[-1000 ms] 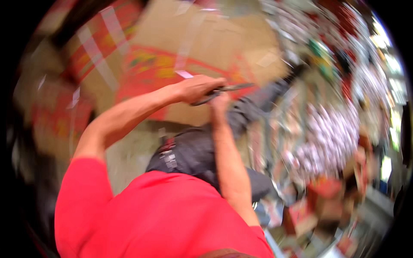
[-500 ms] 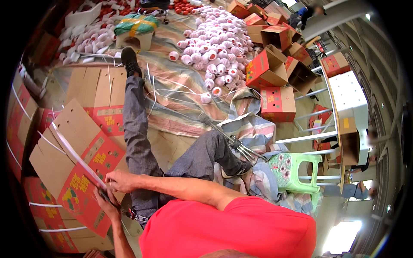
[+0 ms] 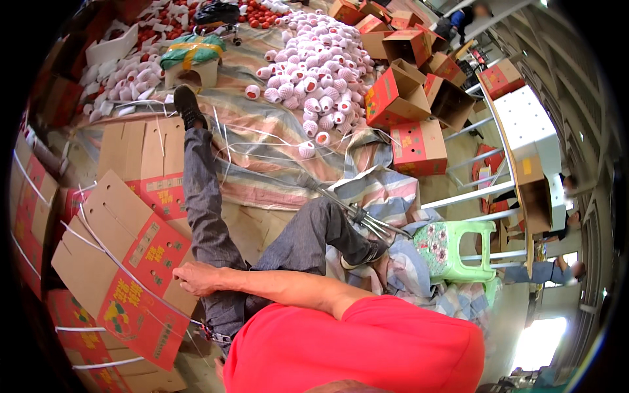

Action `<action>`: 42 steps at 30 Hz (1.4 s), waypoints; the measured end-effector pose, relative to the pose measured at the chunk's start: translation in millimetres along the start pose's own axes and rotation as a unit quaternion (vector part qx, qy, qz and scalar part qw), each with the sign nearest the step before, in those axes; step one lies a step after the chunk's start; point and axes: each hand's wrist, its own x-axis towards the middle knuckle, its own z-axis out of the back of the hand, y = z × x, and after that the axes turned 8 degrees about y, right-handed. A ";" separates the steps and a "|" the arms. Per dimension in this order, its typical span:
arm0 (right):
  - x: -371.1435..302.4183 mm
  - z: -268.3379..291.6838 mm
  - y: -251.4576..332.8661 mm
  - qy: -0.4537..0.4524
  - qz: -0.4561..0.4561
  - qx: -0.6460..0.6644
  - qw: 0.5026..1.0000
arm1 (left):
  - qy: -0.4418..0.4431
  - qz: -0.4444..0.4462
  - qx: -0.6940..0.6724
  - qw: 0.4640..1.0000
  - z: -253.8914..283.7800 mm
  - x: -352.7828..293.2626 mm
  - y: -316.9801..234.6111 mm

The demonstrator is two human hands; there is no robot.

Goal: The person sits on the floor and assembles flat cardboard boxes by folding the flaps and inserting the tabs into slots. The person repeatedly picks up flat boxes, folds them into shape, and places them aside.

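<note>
A stack of flattened cardboard cartons (image 3: 147,262), brown and red with yellow print, leans at my left leg. A white plastic strap (image 3: 128,272) runs slantwise across it toward my waist. My right hand (image 3: 196,278) is by the stack's right edge, over my thigh, with its fingers curled; whether anything is in them I cannot make out. Of my left hand (image 3: 219,368) only a sliver shows beside my red shirt; its fingers are hidden.
More strapped flat cartons (image 3: 85,318) lie at the left. Fruit in foam nets (image 3: 321,65) is heaped on a striped sheet (image 3: 262,170). Open boxes (image 3: 400,98), a green stool (image 3: 452,249) and folded metal legs (image 3: 367,219) are to the right. A person (image 3: 462,19) is at the far right.
My hands have parted: the left has dropped from the strap toward my side, partly behind my shirt. The right stays near the stack's edge. The strap now lies flatter across the cartons.
</note>
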 end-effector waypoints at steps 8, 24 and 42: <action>-14.1 1.7 0.0 -0.071 0.010 0.024 0.997 | -0.210 -0.006 -0.052 0.976 37.9 5.2 -17.2; -137.6 145.6 -28.2 -0.438 0.092 0.477 0.756 | 0.011 -0.361 -0.013 0.933 31.6 135.9 -324.8; -448.2 -151.1 -287.4 -0.620 -0.281 0.627 0.379 | 0.189 -0.160 -0.024 0.969 66.0 86.8 -142.8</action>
